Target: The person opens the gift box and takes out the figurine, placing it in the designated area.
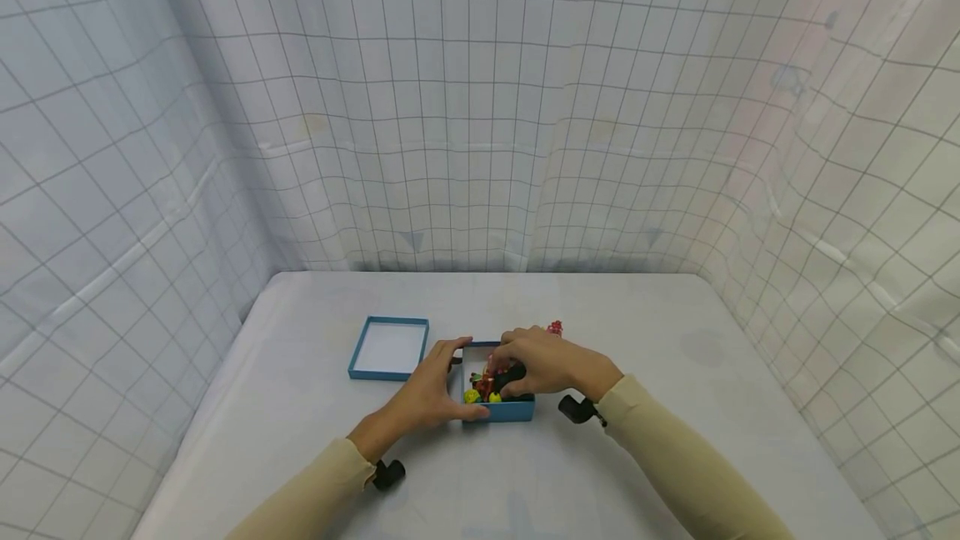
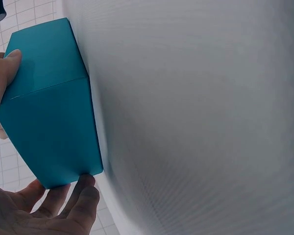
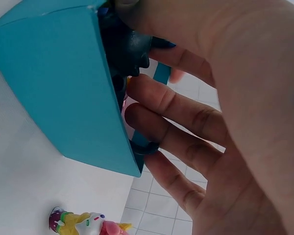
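Note:
A blue open-topped box (image 1: 510, 412) stands on the table with several small colourful toy figures (image 1: 482, 387) inside. My left hand (image 1: 427, 390) grips its left end, thumb at the near wall and fingertips on the far side; the left wrist view shows the thumb and fingers on the box's outer walls (image 2: 49, 132). Over the right part of the box, my right hand (image 1: 546, 359) pinches a dark toy figure (image 3: 127, 51) between thumb and fingers. That figure is partly hidden by the box wall and the hand.
A shallow blue-rimmed lid (image 1: 390, 347) with a white inside lies left of the box. Beyond the right hand is a red-topped toy figure (image 1: 555, 327), mostly hidden there; the right wrist view shows its yellow and white body (image 3: 85, 224). White grid-patterned curtains surround the table.

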`<state>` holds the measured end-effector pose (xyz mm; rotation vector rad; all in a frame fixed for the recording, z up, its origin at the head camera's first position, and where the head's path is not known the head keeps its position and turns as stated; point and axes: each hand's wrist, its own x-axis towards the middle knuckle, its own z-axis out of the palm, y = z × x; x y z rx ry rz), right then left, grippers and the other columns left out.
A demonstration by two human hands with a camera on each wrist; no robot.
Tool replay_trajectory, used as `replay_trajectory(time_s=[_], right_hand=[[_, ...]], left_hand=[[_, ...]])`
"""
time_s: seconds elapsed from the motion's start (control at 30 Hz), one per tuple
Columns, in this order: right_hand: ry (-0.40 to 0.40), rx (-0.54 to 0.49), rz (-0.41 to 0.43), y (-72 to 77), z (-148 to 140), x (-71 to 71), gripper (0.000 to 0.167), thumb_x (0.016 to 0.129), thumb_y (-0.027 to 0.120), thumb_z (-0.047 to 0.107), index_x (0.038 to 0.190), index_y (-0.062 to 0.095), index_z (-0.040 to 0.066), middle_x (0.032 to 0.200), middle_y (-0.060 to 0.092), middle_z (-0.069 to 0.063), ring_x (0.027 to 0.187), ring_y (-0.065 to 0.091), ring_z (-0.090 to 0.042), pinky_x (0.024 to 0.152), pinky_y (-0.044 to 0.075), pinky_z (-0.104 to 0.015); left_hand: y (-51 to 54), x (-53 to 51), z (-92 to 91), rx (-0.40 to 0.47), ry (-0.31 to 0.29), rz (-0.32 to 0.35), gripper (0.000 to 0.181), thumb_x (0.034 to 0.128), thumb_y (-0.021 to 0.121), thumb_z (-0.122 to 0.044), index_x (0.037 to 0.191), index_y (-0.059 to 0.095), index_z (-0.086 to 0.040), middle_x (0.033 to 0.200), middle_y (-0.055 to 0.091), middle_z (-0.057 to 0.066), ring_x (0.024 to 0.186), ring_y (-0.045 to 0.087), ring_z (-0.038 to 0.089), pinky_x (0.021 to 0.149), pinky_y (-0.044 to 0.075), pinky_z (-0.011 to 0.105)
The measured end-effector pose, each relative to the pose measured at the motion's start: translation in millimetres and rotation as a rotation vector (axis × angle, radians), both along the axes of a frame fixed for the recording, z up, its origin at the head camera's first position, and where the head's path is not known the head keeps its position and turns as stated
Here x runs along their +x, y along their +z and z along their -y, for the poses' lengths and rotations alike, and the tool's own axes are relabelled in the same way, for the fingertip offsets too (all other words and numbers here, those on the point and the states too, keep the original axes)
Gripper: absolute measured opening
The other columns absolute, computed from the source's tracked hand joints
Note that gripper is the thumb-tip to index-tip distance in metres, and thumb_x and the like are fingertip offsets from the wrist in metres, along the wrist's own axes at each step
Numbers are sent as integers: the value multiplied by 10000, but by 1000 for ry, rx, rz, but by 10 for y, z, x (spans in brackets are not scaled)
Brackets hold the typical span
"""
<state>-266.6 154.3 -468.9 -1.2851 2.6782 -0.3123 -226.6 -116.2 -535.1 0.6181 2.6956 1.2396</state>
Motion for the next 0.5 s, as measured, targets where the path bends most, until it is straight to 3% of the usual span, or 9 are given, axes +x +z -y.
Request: replay_trajectory(time_s=[0.5], right_hand=[[27,-89,40,5,-47,-13,354,1041,921,344,1361,851,211,1219,771,13,1124,751,-145,1025,618,-358]], left_hand=[[-9,2,19,9,-14,-20,1200,869,1051,-477,1795,393,-92,1752,491,199,1488,621,388,1218,569,633]])
